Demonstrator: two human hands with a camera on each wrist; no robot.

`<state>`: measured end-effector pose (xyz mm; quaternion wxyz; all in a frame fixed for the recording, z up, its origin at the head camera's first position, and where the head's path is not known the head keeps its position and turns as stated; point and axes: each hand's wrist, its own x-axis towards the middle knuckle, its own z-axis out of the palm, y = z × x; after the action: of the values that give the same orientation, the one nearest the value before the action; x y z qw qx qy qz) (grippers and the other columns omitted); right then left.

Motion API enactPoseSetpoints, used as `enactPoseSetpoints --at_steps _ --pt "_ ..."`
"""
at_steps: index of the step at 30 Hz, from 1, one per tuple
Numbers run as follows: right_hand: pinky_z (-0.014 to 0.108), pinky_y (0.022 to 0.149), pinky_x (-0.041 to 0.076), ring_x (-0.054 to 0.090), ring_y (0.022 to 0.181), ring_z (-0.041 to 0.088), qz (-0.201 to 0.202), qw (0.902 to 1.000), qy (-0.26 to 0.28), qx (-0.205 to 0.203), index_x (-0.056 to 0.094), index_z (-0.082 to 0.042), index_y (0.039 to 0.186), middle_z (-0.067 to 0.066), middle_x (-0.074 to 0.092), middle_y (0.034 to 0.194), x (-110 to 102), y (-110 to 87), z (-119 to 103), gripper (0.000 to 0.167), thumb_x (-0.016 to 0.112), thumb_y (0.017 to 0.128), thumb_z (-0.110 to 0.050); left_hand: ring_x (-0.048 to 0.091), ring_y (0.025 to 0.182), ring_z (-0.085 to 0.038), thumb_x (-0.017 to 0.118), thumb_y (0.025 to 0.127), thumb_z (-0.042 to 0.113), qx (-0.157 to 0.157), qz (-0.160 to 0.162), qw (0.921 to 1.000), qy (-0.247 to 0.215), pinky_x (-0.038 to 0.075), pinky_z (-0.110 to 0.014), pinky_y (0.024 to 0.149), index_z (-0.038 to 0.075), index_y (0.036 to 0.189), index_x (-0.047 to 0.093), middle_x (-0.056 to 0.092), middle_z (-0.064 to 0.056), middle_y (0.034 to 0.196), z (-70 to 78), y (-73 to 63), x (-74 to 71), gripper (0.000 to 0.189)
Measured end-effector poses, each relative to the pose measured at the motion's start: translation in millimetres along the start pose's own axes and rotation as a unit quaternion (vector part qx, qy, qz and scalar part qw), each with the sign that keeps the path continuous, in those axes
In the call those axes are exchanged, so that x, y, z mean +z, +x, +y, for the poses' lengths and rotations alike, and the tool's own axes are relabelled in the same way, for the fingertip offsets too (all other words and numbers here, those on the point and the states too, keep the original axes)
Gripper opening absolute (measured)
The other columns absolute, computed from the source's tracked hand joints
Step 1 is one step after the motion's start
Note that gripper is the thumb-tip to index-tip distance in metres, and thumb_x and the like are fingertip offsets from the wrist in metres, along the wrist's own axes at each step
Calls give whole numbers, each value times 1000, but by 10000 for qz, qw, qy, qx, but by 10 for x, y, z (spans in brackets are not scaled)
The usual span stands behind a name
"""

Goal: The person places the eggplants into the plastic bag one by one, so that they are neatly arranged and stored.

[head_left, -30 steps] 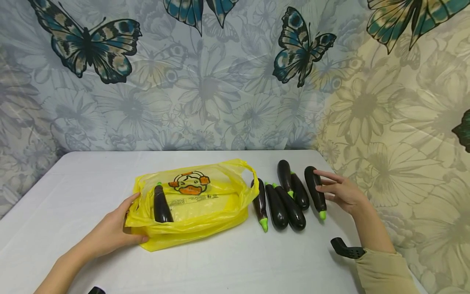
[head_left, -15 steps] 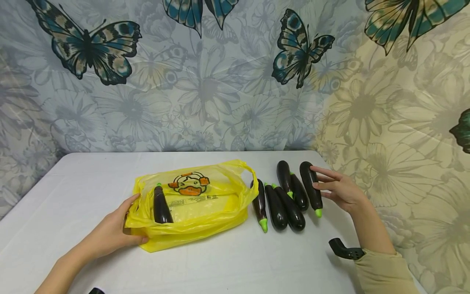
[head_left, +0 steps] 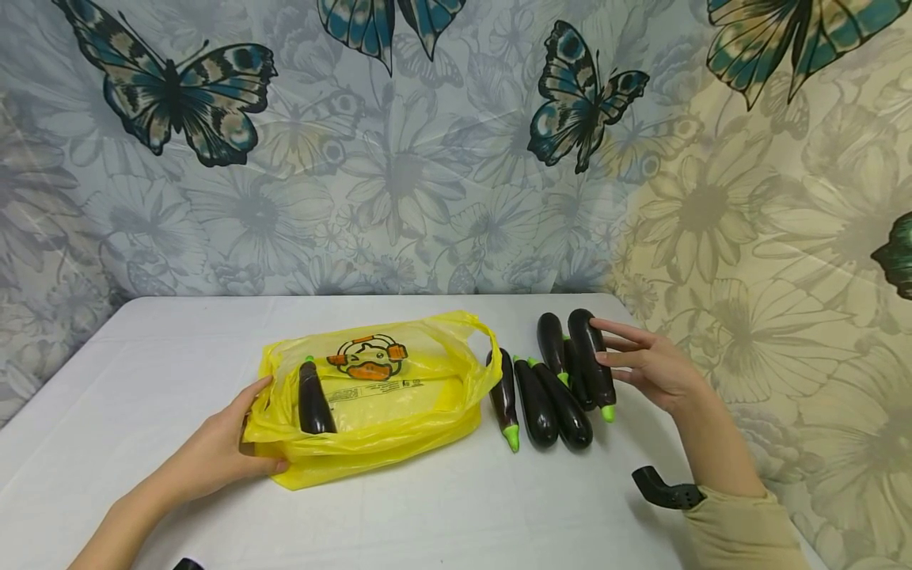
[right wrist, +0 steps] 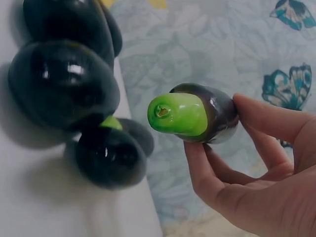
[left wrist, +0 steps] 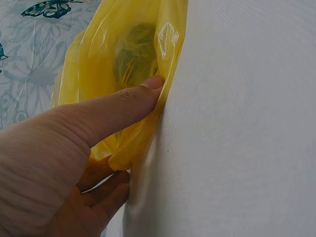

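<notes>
A dark purple eggplant [head_left: 592, 366] with a green stem end is pinched between the thumb and fingers of my right hand [head_left: 651, 368]. In the right wrist view this eggplant [right wrist: 192, 111] is raised off the table, its green end facing the camera. My left hand [head_left: 221, 443] grips the left end of a yellow plastic bag [head_left: 420, 404] with a duck print. The left wrist view has the thumb [left wrist: 126, 106] across the bag's side, the other fingers lower down. One eggplant [head_left: 313, 400] lies at the bag's left, its lower end hidden behind the front fold.
Several more eggplants lie right of the bag, among them one beside the bag's handle [head_left: 504, 404], a pair in front [head_left: 563, 408] and one at the back [head_left: 551, 340]. The white table [head_left: 399, 522] ends at a butterfly-patterned cloth [head_left: 427, 198].
My right hand has lifted the eggplant and carried it a little to the left, where it now overlaps another eggplant in the head view. My left hand and the bag stay put.
</notes>
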<state>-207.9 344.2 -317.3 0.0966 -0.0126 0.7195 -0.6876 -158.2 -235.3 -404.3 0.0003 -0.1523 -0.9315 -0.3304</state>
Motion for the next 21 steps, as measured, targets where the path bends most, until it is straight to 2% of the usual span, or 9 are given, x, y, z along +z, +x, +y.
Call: enactPoseSetpoints --at_steps 5,13,21 --pt "30 89 49 52 117 16 -89 9999 -29 -37 54 -17 143 2 47 141 110 -29 -53 58 70 89 -1 41 126 -52 87 63 56 -41 -25 10000 -9 35 -68 97 3 155 17 39 -31 146 -6 11 -9 127" --pt "30 87 50 54 115 18 -44 9999 -73 -94 57 -17 141 15 38 146 270 -33 -77 58 72 88 0 41 127 -52 87 63 57 -48 9 10000 -2 34 -69 98 3 155 17 38 -30 146 -10 2 6 128" --pt "30 83 50 53 115 20 -143 9998 -61 -97 57 -18 141 17 34 148 391 -46 -98 58 72 88 -1 40 127 -52 86 63 58 -60 -15 10000 -18 33 -69 98 3 155 16 38 -31 146 -18 11 -3 129"
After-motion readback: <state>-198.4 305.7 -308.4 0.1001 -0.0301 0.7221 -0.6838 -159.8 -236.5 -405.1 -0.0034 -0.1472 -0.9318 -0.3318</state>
